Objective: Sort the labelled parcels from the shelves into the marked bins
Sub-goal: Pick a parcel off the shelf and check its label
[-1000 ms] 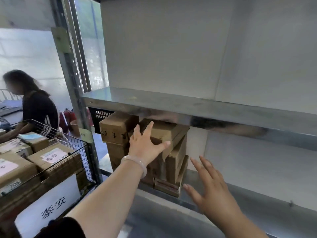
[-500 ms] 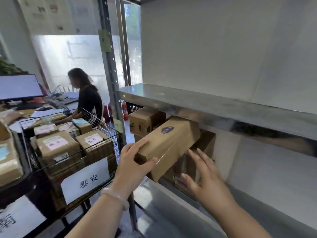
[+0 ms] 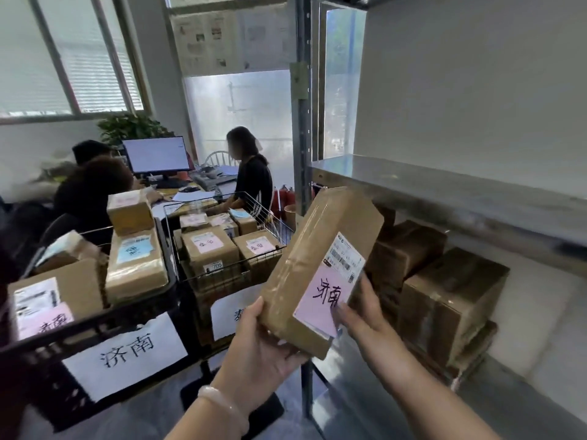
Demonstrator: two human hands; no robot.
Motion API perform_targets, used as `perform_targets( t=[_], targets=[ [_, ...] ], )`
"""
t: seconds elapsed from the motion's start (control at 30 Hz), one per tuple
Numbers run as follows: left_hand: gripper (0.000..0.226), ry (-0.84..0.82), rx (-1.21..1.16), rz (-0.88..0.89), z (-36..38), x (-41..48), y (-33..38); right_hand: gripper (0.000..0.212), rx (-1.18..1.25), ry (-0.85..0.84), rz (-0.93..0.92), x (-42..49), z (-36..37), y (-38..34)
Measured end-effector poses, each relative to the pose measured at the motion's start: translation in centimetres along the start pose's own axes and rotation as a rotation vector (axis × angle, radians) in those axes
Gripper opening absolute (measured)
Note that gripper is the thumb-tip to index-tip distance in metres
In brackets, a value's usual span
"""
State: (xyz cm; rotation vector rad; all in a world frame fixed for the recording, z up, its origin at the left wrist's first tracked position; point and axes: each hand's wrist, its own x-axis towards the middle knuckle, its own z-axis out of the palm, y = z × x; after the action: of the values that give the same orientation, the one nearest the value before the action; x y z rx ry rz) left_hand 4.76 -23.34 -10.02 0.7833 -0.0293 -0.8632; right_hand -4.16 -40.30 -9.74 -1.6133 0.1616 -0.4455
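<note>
I hold a long brown cardboard parcel (image 3: 314,258) tilted in front of the shelf, its pink handwritten label and white barcode sticker facing me. My left hand (image 3: 263,344) grips its lower end from beneath, thumb up the left side. My right hand (image 3: 362,309) holds its right edge, thumb lying on the pink label. More brown parcels (image 3: 444,296) stay stacked on the lower metal shelf (image 3: 476,404). To the left stand two bins: a black crate (image 3: 104,325) with a white sign and a wire basket (image 3: 232,274) with another sign, both holding labelled parcels.
The shelf's grey steel upright (image 3: 301,128) rises between the bins and the shelves. The upper shelf board (image 3: 460,192) juts out at parcel height. Three people sit at a desk with a monitor (image 3: 155,155) behind the bins. Red fire extinguishers (image 3: 282,198) stand by the upright.
My left hand pulled the parcel off the stack and out of the shelf. Both hands turned it label-up, and my view swung left to take in the bins.
</note>
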Motion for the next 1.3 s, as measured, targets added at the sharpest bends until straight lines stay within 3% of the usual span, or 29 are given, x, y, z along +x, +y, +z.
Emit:
perform_targets(
  t=[0.1,0.2,0.27,0.37,0.47,0.6,0.77,1.03,1.2,1.3],
  targets=[
    [0.046,0.096,0.253,0.032,0.0,-0.3,0.1,0.056,0.047,-0.014,-0.001,0.6,1.7,0.0],
    [0.032,0.178,0.560,0.268,-0.7,-0.4,1.0,0.049,0.076,0.018,-0.015,1.3,2.1,-0.2],
    [0.039,0.154,0.621,0.376,-1.2,-0.8,1.7,0.053,0.054,0.002,-0.015,1.6,2.6,-0.1],
    [0.061,0.094,0.667,0.378,-1.7,-1.6,2.7,0.059,-0.002,-0.071,0.004,2.1,3.9,0.0],
    [0.068,0.171,0.615,0.427,-3.1,-2.2,3.6,0.069,-0.039,-0.198,0.044,3.3,5.8,0.0],
    [0.063,0.349,0.419,0.471,-6.0,-3.4,5.7,0.063,-0.016,-0.312,0.089,4.9,9.3,0.1],
    [0.033,0.495,0.312,0.530,-11.0,-4.8,10.7,0.054,-0.074,-0.344,0.097,7.1,13.5,0.8],
    [0.037,0.656,0.301,0.615,-20.2,-5.4,22.3,0.050,-0.116,-0.361,0.129,11.0,20.3,0.5],
    [0.036,0.741,0.309,0.536,-24.6,-4.1,27.8,0.046,-0.128,-0.340,0.139,13.4,24.7,0.8],
    [0.024,0.764,0.342,0.457,-26.1,-2.9,30.4,0.048,-0.154,-0.334,0.118,14.7,27.2,1.1]
  ],
)
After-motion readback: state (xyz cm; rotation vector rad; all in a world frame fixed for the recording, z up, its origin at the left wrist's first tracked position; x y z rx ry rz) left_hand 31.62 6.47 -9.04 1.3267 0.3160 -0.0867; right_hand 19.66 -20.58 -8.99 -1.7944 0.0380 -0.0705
